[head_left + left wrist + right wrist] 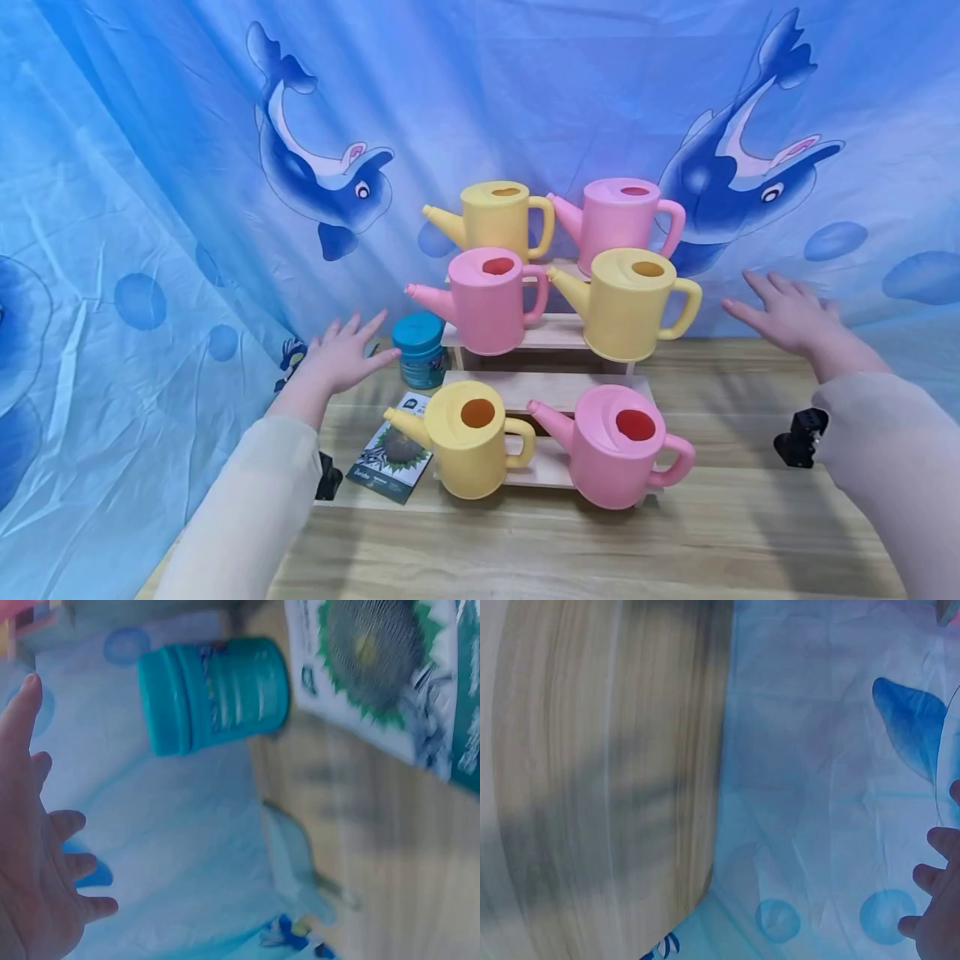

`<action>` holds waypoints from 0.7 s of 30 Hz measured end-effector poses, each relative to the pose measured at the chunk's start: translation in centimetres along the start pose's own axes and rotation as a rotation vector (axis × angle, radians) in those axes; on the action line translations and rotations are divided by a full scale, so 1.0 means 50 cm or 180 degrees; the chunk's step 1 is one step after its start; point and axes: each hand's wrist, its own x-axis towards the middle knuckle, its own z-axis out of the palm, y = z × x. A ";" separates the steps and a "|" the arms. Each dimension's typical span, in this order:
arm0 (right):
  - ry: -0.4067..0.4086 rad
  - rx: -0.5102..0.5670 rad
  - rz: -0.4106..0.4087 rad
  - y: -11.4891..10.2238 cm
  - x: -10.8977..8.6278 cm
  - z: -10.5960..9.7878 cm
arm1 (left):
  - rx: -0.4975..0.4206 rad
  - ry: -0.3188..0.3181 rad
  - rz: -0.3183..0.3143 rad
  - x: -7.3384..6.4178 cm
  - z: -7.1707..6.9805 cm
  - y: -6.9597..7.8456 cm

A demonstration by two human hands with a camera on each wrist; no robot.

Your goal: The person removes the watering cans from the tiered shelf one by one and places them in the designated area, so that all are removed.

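My left hand (341, 357) is held out with fingers spread, near a teal-lidded jar (420, 350), and holds nothing. On the right, my other hand (783, 315) reaches out the same way beside the wooden stand (555, 392), fingers apart and holding nothing. Toy watering cans stand in pairs on the stand. The top pair is a yellow can (495, 221) and a pink can (618, 221). On the middle step are a pink can (487, 308) and a yellow can (628, 308). Lowest are a yellow can (468, 454) and a pink can (615, 462). All spouts point left.
A packet (393, 454) with a sunflower-head picture lies left of the stand. A pale teal tool (289, 859) lies by the curtain in the left wrist view. Behind the wooden table (510, 550) hangs a blue dolphin-print curtain (480, 100).
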 end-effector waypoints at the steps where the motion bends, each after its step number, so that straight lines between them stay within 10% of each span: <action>1: -0.0020 0.0059 -0.0007 -0.004 0.003 -0.002 | -0.0010 0.0015 0.0056 -0.003 0.010 0.001; 21: -0.0224 0.0754 -0.0295 -0.049 0.030 -0.026 | -0.1507 -0.0018 0.0763 -0.113 0.184 0.022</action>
